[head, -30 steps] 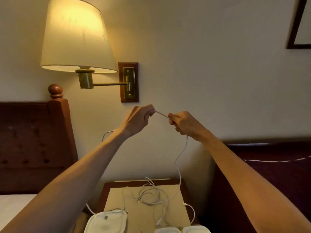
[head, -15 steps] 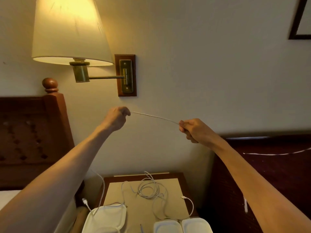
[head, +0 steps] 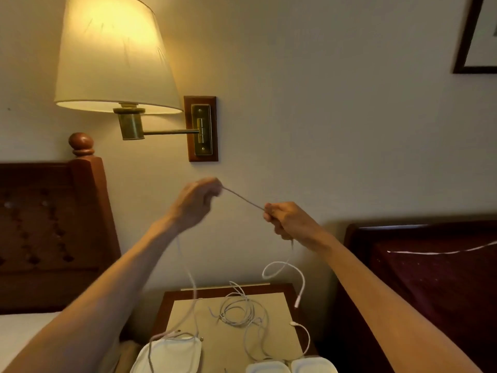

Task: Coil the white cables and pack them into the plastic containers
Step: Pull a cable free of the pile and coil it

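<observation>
Here, both hands are raised in front of the wall, above the nightstand.

Left hand: the left hand (head: 197, 201) is curled into a loose fist and pinches one end of a taut stretch of white cable (head: 243, 199); it is blurred, so the exact finger hold is hard to make out.

Right hand: the right hand (head: 289, 222) has its fingers clenched round the other end of that stretch, a little lower than the left.

Held cable: the stretch runs straight between the two fists. From the left hand the cable drops down past the forearm to the nightstand. From under the right hand it hangs in a small loop, and its plug end (head: 298, 302) dangles just above the right edge of the nightstand.

Loose cables: a tangle of white cables (head: 238, 309) lies on the middle of the nightstand, apart from both hands; one strand curves out to the right with a plug at its tip.

Containers: a white plastic container (head: 172, 355) sits at the near left corner of the nightstand, with cable draped over it. Two smaller containers (head: 291, 366) stand side by side at the near right, cut off by the frame edge.

Nightstand: the nightstand (head: 289, 288) has a dark wood rim and a tan top.

Surroundings: a lit wall lamp (head: 113, 55) hangs up left on a brass arm; a dark wood headboard (head: 48, 224) stands at the left, a dark red bed (head: 430, 278) at the right, and a picture frame (head: 473, 49) hangs in the top right corner.
</observation>
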